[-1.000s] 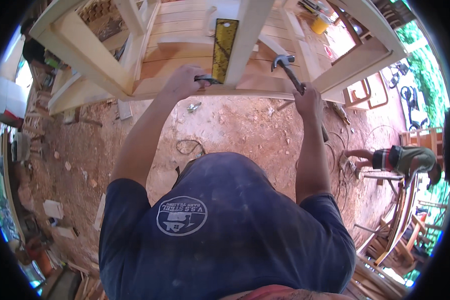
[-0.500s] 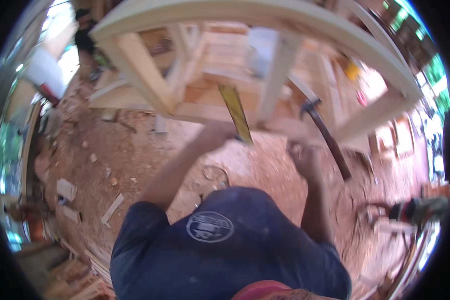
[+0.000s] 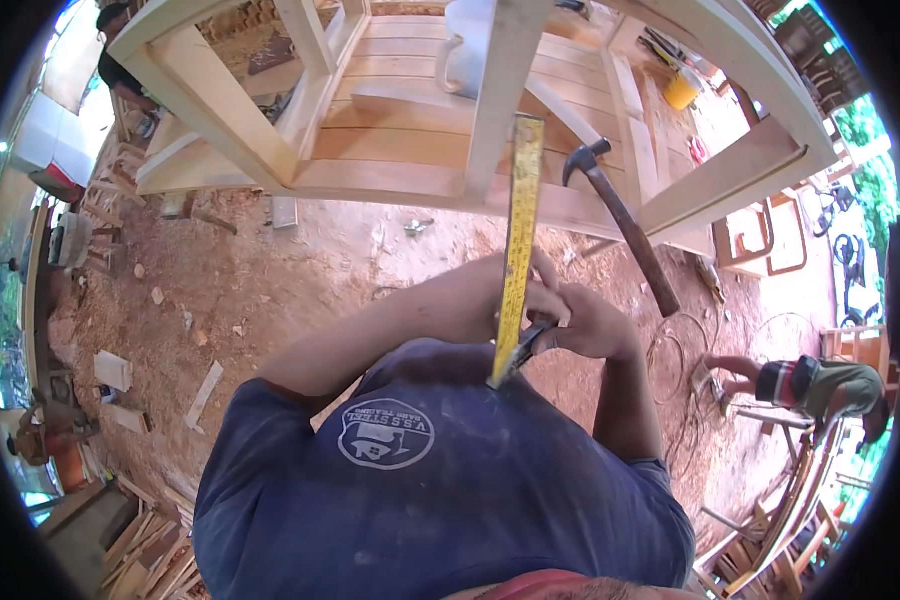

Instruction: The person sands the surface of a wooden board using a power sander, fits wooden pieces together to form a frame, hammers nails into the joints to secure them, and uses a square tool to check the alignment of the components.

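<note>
A yellow measuring tape (image 3: 521, 230) stands out stiffly in front of my chest, its far end over the wooden frame. My left hand (image 3: 520, 288) is closed around its lower part, the fingers partly behind the strip. A dark piece (image 3: 522, 352) sits at its near end; what it is, I cannot make out. My right hand (image 3: 592, 322) is closed and touches my left fingers beside this piece; what it grips is hidden. A claw hammer (image 3: 625, 222) lies to the right on the pale wooden frame (image 3: 380, 182), its brown handle jutting over the near edge.
A whitish jug (image 3: 463, 62) and a yellow container (image 3: 681, 90) are among the frame's boards. Wood scraps (image 3: 206, 395) litter the dirt floor (image 3: 270, 290). One person (image 3: 825, 385) bends over at the right; another person (image 3: 120, 65) is at far left. Cables (image 3: 675, 350) lie right.
My hands have come together at the tape's lower part, with the right moving toward the left. The tape has swung more upright and nearer my chest. The view has shifted.
</note>
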